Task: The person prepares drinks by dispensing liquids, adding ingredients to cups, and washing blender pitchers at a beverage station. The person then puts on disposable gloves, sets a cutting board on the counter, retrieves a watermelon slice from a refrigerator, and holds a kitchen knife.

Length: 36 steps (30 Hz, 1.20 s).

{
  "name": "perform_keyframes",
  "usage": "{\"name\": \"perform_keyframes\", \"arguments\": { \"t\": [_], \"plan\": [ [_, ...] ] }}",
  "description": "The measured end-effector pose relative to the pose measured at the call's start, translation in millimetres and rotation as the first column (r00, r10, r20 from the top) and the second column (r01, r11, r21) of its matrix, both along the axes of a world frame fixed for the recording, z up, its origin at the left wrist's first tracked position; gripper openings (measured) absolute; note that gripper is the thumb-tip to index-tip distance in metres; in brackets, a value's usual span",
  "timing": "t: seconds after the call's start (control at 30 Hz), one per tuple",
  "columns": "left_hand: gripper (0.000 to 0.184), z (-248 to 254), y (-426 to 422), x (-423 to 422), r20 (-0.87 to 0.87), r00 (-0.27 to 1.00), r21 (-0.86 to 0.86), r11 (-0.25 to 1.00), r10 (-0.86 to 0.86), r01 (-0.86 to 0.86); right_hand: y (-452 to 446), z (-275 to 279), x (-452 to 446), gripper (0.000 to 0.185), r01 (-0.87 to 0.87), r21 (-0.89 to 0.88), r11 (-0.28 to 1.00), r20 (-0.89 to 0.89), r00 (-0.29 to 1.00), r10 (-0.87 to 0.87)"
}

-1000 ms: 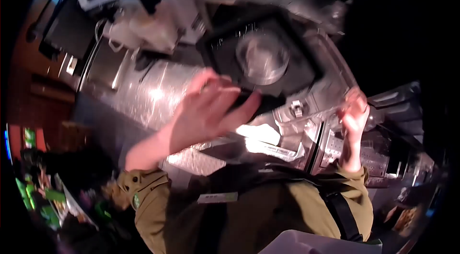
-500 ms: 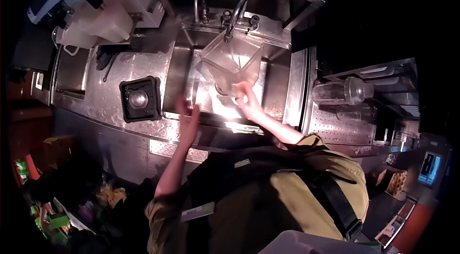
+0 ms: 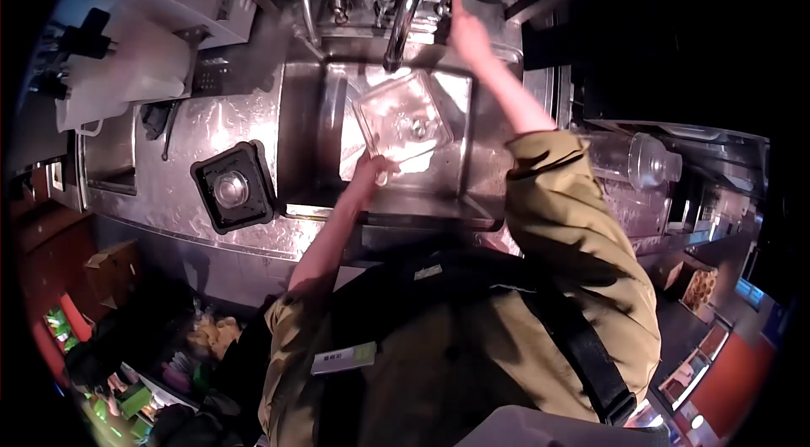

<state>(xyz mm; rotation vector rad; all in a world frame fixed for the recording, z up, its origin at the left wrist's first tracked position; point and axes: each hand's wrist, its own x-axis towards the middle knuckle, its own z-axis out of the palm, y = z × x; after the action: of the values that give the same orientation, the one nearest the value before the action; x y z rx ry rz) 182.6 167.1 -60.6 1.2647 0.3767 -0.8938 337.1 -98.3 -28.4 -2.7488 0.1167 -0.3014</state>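
Container (image 3: pixel 403 110) sits inside the sink (image 3: pixel 304 135), open space leftward; left hand (image 3: pixel 371 172) clamped on its near corner. Right hand (image 3: pixel 469 34) meets the knob (image 3: pixel 445 8) behind the sink, grip apparently obscured. Steel counter (image 3: pixel 226 122), left of sink, bears a tray (image 3: pixel 255 206).

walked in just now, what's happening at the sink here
A person's left hand holds a clear square container by its near edge, inside the metal sink. The right hand reaches to the tap knob right of the curved faucet. Whether water is running is hard to tell. A black tray with a round, shiny piece in it sits on the counter to the left.
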Motion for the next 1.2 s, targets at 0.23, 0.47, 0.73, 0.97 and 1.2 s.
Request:
{"name": "perform_keyframes", "arguments": {
  "t": [0.23,0.47,0.73,0.97,1.2],
  "plan": [
    [0.074,-40,-2,24,-0.003,0.999,-0.254,0.967,-0.032,0.030,-14,33,-13,0.041,-0.051,-0.012,0.999,0.135,0.989,0.052],
    [0.053,-35,-1,3,0.227,0.966,-0.061,0.992,0.125,-0.113,72,34,-107,0.022,-0.296,0.567,0.768,-0.114,0.896,0.430],
    [0.058,-45,7,21,0.436,0.899,0.036,0.997,0.043,-0.065,116,-36,-105,0.024,0.319,0.826,0.465,-0.552,0.625,0.552],
    [0.055,-19,-15,42,0.329,0.935,0.028,0.989,0.131,-0.149,44,55,-46,0.038,0.136,0.012,0.991,0.272,0.953,-0.134],
    [0.068,-24,-15,12,0.579,0.812,-0.011,0.996,0.077,-0.087,49,39,-4,0.038,0.292,0.108,0.950,-0.341,0.909,-0.241]
  ]
}}
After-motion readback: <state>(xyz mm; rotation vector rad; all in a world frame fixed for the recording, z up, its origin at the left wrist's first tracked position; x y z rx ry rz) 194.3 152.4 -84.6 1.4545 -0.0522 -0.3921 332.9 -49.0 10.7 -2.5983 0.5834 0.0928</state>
